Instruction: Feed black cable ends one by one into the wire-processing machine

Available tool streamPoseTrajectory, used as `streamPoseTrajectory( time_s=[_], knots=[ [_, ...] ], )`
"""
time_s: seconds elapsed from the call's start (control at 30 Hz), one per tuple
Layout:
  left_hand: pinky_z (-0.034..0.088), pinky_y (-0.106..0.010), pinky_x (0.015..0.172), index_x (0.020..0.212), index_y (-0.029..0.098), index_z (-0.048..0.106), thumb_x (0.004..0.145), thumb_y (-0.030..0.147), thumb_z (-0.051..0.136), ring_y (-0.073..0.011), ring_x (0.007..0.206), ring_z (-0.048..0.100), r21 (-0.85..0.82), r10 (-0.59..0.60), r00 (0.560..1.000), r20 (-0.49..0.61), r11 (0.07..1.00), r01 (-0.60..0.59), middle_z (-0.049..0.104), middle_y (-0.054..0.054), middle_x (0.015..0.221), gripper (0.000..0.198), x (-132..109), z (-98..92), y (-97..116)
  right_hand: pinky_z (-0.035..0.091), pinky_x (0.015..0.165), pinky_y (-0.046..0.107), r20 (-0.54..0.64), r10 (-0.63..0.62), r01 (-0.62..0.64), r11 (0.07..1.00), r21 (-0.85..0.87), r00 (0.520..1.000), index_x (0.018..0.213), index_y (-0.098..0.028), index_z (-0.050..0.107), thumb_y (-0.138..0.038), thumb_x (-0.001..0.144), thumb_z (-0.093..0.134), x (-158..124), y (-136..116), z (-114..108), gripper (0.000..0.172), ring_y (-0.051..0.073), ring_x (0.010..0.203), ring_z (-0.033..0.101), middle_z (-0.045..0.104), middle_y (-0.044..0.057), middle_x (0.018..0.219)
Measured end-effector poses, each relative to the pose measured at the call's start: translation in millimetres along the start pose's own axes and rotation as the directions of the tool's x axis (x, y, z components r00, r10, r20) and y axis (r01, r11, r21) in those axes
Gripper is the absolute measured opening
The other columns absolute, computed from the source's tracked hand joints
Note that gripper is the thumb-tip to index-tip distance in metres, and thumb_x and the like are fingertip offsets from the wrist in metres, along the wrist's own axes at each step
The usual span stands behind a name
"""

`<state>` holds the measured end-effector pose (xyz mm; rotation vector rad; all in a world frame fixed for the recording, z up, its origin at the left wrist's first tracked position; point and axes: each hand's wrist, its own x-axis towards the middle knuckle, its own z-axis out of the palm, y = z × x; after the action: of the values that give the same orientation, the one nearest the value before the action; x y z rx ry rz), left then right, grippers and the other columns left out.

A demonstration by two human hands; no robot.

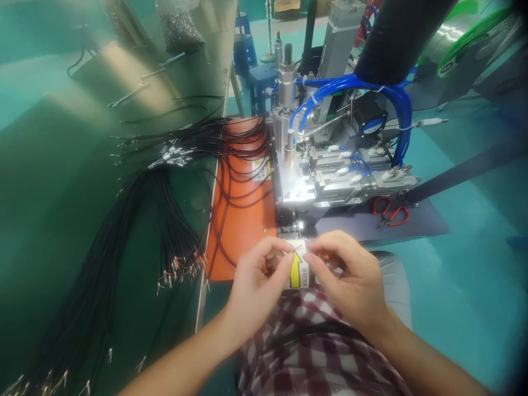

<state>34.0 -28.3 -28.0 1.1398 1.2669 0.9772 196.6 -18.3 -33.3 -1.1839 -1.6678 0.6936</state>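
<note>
My left hand (258, 275) and my right hand (350, 272) come together in front of my lap, thumbs and forefingers pinched. Between the fingertips a few thin wire ends (297, 248) show faintly; how each hand grips them is partly hidden by the fingers. A black cable (325, 328) curves across my checked clothing below the hands. Behind the fingertips is a white label (304, 269) with a yellow arrow. Just beyond stands a metal machine (295, 184) with a bright lit spot.
Black cables (202, 137) run from the orange plate (247, 220) onto the green table (49, 231). A large cable bundle (111, 264) with bare wire ends hangs leftward. Red-handled pliers (390, 214) lie right of the machine. Blue air tubes (406, 121) arch above it. A wire spool (454, 41) is behind.
</note>
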Motion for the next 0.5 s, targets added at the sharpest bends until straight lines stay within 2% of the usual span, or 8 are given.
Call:
streamPoseTrajectory(
  time_s=[0.07, 0.17, 0.27, 0.33, 0.4, 0.5],
  knots=[
    [0.040, -0.021, 0.055, 0.089, 0.017, 0.061, 0.088, 0.033, 0.060, -0.0092, 0.060, 0.048, -0.006, -0.010, 1.000, 0.008, 1.000, 0.010, 0.059, 0.000, 0.072, 0.016, 0, -0.2, 1, 0.042, 0.055, 0.023, 0.018, 0.064, -0.064, 0.997, 0.036, 0.998, 0.087, -0.019, 0.065, -0.014, 0.085, 0.063, 0, 0, 2, 0.005, 0.010, 0.062, 0.052, 0.061, 0.000, 0.079],
    [0.038, -0.020, 0.054, 0.088, 0.017, 0.063, 0.088, 0.033, 0.060, -0.0084, 0.058, 0.046, 0.017, -0.003, 1.000, 0.015, 1.000, 0.003, 0.057, 0.001, 0.069, 0.016, 1, -0.6, 2, 0.042, 0.054, 0.023, 0.098, 0.250, -0.263, 0.952, 0.159, 0.963, 0.088, -0.020, 0.067, -0.020, 0.087, 0.061, 4, -1, 3, 0.006, 0.010, 0.061, 0.053, 0.062, -0.001, 0.076],
    [0.038, -0.018, 0.054, 0.091, 0.018, 0.065, 0.090, 0.031, 0.058, -0.0073, 0.059, 0.047, 0.006, 0.019, 0.999, 0.033, 1.000, -0.019, 0.060, 0.001, 0.072, 0.015, 0, -0.8, 2, 0.038, 0.048, 0.021, 0.234, 0.439, -0.494, 0.818, 0.296, 0.867, 0.080, -0.019, 0.066, -0.027, 0.085, 0.063, 10, -3, 2, 0.010, 0.009, 0.050, 0.046, 0.053, -0.005, 0.059],
    [0.039, -0.017, 0.055, 0.094, 0.019, 0.065, 0.091, 0.029, 0.057, -0.0069, 0.061, 0.049, -0.020, 0.038, 0.998, 0.053, 0.999, -0.037, 0.062, 0.001, 0.074, 0.013, -1, -0.9, 1, 0.036, 0.046, 0.020, 0.325, 0.508, -0.601, 0.713, 0.360, 0.797, 0.076, -0.018, 0.065, -0.029, 0.083, 0.065, 14, -5, 1, 0.014, 0.008, 0.046, 0.042, 0.047, -0.007, 0.051],
    [0.039, -0.016, 0.055, 0.096, 0.020, 0.065, 0.093, 0.028, 0.055, -0.0065, 0.060, 0.049, -0.043, 0.053, 0.997, 0.065, 0.998, -0.050, 0.062, 0.002, 0.073, 0.013, -1, -1.1, 0, 0.036, 0.045, 0.019, 0.378, 0.536, -0.655, 0.644, 0.395, 0.755, 0.074, -0.017, 0.065, -0.030, 0.081, 0.067, 16, -7, -1, 0.015, 0.007, 0.046, 0.040, 0.045, -0.008, 0.049],
    [0.038, -0.016, 0.054, 0.099, 0.020, 0.063, 0.094, 0.028, 0.053, -0.0060, 0.059, 0.049, -0.071, 0.062, 0.996, 0.065, 0.996, -0.057, 0.060, 0.002, 0.071, 0.013, -1, -1.2, 0, 0.036, 0.046, 0.018, 0.375, 0.549, -0.665, 0.629, 0.403, 0.747, 0.074, -0.016, 0.066, -0.028, 0.077, 0.070, 16, -10, -2, 0.013, 0.006, 0.046, 0.041, 0.048, -0.007, 0.051]
  ],
)
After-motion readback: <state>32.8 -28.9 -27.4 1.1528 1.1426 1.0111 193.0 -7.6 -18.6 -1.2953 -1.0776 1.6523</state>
